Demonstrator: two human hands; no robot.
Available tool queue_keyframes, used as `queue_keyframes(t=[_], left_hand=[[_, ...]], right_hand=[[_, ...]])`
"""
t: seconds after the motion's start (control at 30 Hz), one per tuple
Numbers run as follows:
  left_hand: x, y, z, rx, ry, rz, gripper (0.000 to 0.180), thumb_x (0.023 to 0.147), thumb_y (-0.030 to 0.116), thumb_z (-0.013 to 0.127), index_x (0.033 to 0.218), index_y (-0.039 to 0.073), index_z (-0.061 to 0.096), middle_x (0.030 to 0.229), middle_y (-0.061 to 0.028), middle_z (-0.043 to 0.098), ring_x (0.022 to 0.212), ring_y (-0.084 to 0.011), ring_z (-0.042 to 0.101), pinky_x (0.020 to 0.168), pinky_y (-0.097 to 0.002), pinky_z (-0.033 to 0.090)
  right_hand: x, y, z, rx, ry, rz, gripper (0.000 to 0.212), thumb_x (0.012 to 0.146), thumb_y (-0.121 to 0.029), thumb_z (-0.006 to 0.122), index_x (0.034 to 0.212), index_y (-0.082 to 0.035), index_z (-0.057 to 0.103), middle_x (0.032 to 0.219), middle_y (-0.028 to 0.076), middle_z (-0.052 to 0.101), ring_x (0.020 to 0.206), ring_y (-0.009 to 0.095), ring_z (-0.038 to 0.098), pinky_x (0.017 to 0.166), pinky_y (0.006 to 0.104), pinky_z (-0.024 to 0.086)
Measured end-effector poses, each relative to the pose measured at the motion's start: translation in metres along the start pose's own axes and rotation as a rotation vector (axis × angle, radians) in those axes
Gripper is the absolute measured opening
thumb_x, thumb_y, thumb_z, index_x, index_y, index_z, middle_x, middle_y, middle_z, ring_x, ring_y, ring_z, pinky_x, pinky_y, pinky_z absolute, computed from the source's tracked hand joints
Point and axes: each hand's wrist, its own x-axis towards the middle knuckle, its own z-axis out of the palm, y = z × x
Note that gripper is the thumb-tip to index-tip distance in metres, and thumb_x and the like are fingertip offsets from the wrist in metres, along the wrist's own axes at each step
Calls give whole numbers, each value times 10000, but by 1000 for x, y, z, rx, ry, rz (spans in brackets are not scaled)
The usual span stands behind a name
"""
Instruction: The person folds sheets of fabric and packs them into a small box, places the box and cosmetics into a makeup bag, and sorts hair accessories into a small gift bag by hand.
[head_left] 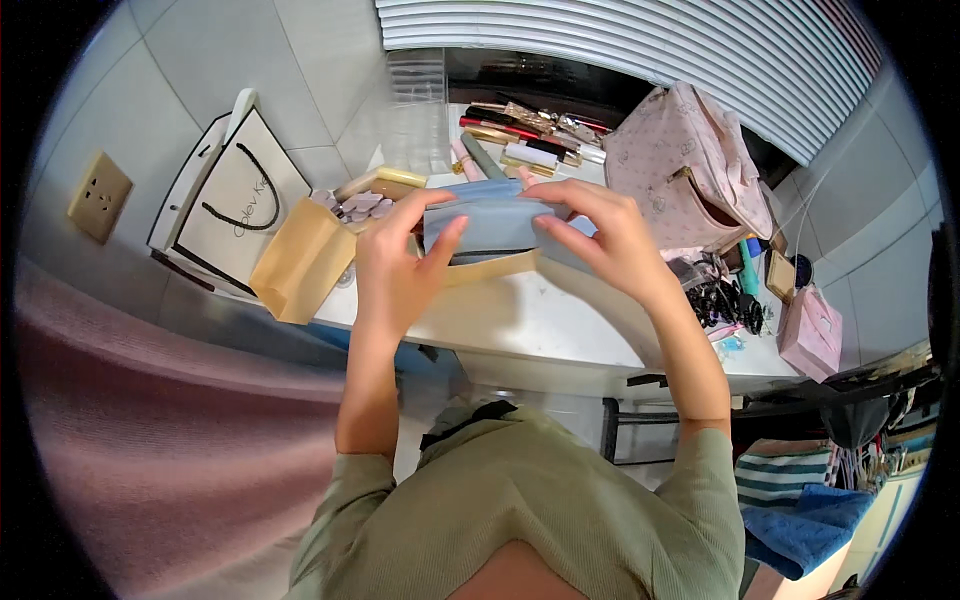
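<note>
Between both hands, above the white tabletop (560,320), is a light blue-grey flat pouch-like thing (480,222) with a dark line along its lower part. My left hand (393,245) grips its left end, with the thumb on the near face. On its right end, my right hand (605,232) closes in the same way, thumb in front and fingers at the top edge. Just below it shows a tan strip (490,270); whether it belongs to the pouch-like thing I cannot tell. The far side is hidden.
At the left stand a white paper bag (235,190) with black cord handles and a tan open paper bag (305,262). Makeup tubes (535,132) lie at the back. A pink patterned bag (675,165), black hair accessories (718,303) and a small pink bag (812,335) are rightward.
</note>
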Motion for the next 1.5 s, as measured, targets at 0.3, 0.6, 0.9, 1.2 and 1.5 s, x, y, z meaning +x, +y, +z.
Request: queue_keyframes(t=[0.3, 0.6, 0.9, 1.2, 1.5], left_hand=[[-11, -21, -7, 84, -208, -105, 213, 813, 76, 761, 997, 10, 677, 982, -111, 699, 800, -206, 654, 717, -292, 512], [-11, -34, -10, 229, -250, 203, 278, 745, 89, 794, 1003, 59, 694, 1066, -90, 692, 1008, -307, 624, 874, -394, 499], [-45, -18, 4, 540, -332, 309, 468, 890, 128, 625, 1344, 61, 533, 1394, -100, 530, 1328, -298, 462, 1126, -447, 364], [-45, -12, 6, 512, -403, 245, 484, 898, 154, 610, 1352, 16, 512, 1381, -120, 543, 1343, -307, 444, 1140, -466, 335], [-46, 11, 30, 274, -307, 414, 444, 849, 83, 656, 1288, 68, 589, 1352, -84, 564, 1260, -294, 532, 1070, -450, 427]], right_hand=[[0, 13, 14, 43, -133, 107, 268, 867, -55, 685, 1133, -25, 676, 1016, 133, 712, 807, 234, 682, 726, 328, 542], [0, 8, 18, -173, -227, 28, 304, 820, -134, 693, 1121, -84, 697, 1112, 119, 677, 1028, 323, 646, 888, 402, 525], [-16, 0, 34, -451, -167, -218, 507, 845, -159, 645, 1320, -12, 545, 1339, 166, 557, 1277, 364, 503, 1106, 463, 373], [-33, 7, 44, -529, -188, -140, 558, 870, -200, 637, 1376, -16, 492, 1396, 172, 530, 1300, 334, 499, 1132, 469, 340], [-62, 20, 2, -358, -120, 220, 523, 834, -188, 679, 1301, 13, 555, 1318, 218, 580, 1124, 391, 604, 953, 435, 502]])
